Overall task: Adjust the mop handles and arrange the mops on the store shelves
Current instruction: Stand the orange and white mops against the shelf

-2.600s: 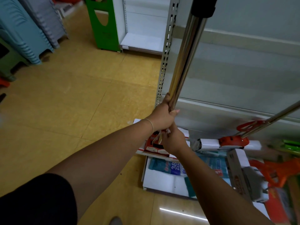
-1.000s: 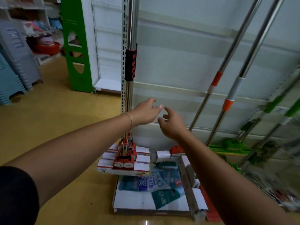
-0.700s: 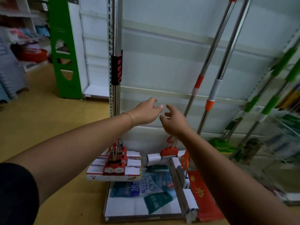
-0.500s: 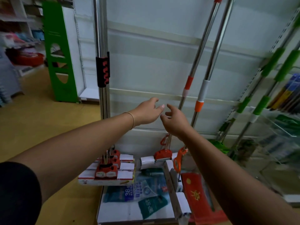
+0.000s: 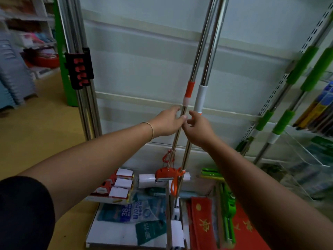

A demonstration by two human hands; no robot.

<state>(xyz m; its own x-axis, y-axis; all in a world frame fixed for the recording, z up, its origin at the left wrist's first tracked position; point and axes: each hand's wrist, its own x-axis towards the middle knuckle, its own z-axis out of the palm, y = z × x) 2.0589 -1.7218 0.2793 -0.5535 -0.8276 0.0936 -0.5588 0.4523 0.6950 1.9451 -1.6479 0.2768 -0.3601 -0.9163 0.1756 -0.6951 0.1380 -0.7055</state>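
Big white shelf backing [image 5: 144,73] first. Leaning on it, two steel mop handles side by side: orange-collared handle [image 5: 189,88] and white-collared handle [image 5: 201,96], heads down by the cardboard [image 5: 115,237] on the floor. Off to the left, a clipped bundle of mops [image 5: 86,105], upright. Then left hand [image 5: 166,121], fingers fairly straight, thumb tip touching the orange-collared pole just under the collar, not wrapped round it. Right hand [image 5: 198,131] loosely curled over the white-collared pole; can't tell if actually gripping.

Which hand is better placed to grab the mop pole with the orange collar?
Left, probably. The left hand touches the orange-collared pole just under its collar; the right hand sits in front of the white-collared pole.
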